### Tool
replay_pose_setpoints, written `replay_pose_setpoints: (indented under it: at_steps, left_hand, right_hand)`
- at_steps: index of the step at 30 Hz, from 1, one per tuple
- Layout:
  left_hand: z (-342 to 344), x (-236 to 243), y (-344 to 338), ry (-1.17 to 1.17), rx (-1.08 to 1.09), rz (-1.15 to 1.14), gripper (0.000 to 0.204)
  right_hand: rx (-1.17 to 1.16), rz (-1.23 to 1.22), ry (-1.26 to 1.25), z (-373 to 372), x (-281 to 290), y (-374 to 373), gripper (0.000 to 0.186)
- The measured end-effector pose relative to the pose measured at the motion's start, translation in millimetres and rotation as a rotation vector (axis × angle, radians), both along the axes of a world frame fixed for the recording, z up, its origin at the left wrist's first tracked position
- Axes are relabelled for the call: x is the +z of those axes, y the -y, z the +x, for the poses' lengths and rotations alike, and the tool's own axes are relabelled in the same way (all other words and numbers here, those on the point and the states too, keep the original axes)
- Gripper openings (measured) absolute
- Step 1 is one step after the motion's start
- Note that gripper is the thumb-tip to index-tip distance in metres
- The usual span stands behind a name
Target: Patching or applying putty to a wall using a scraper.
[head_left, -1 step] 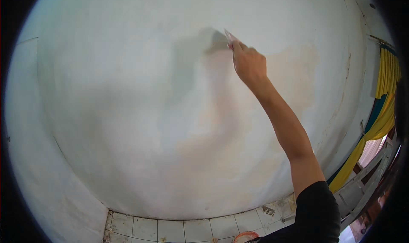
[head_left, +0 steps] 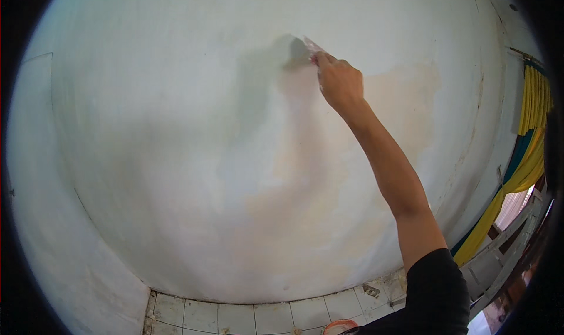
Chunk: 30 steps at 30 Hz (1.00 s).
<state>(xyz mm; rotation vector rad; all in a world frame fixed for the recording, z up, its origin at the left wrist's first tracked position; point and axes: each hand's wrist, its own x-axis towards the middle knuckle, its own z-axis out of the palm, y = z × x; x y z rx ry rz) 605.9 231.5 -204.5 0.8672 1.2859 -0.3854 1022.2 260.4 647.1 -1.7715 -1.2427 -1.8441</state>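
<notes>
My right hand is raised high against a pale plastered wall and grips a flat putty knife. The blade's edge lies on the wall, pointing up and left, and casts a grey shadow beside it. The handle is hidden inside my fingers. My bare forearm runs down to a black sleeve at the lower right. Beige, uncoated patches show on the wall right of the hand and below it. My left hand is out of the picture.
White floor tiles run along the foot of the wall, with an orange-rimmed bucket at the bottom edge. Yellow and teal curtains hang at the right by a window frame. Another wall meets this one at the left.
</notes>
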Motion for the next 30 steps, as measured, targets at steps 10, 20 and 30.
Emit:
replay_pose_setpoints:
  at_steps: [10, 20, 30]
  left_hand:
    - [-23.9, -10.8, 0.7, -0.06, -0.028, -0.012, 0.029]
    - [-13.3, -26.3, 11.1, -0.077, -0.029, -0.023, 0.03]
    - [-40.1, -31.1, 27.0, 0.133, 0.061, -0.043, 0.029]
  right_hand:
    - [-0.045, -0.385, 0.06, -4.7, -122.4, -15.9, 0.03]
    - [0.053, -0.105, 0.076, -7.7, 11.0, -3.9, 0.021]
    - [0.022, -0.426, 0.101, -13.9, -119.5, -13.8, 0.018]
